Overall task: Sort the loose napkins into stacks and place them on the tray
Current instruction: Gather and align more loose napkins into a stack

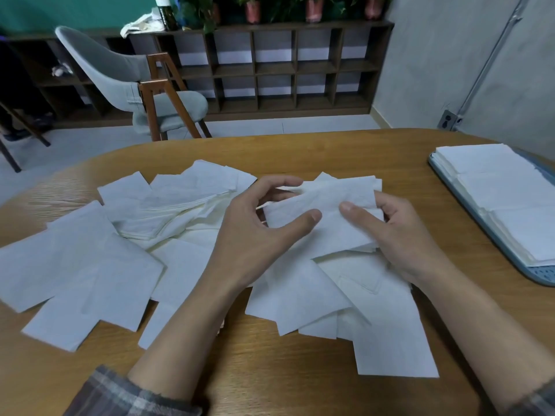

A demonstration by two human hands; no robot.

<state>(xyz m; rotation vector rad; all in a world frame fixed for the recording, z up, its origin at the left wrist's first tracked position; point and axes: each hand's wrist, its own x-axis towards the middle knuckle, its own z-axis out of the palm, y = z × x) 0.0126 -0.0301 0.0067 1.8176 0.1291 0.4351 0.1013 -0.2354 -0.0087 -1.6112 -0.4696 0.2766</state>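
Several loose white napkins (pixel 90 265) lie scattered over the wooden table (pixel 270 370), left and centre. A small stack of napkins (pixel 327 205) is held above them between both hands. My left hand (pixel 255 235) grips its left edge, thumb on top and fingers curled over the far edge. My right hand (pixel 399 232) pinches its right side, thumb on top and fingers underneath. At the far right a blue-grey tray (pixel 537 274) carries neat stacks of napkins (pixel 504 199) in a row.
A grey chair with wooden legs (pixel 150 94) stands beyond the table's far edge. A dark shelf unit (pixel 270 70) with potted plants lines the back wall. Bare wood shows between the napkins and the tray and along the near edge.
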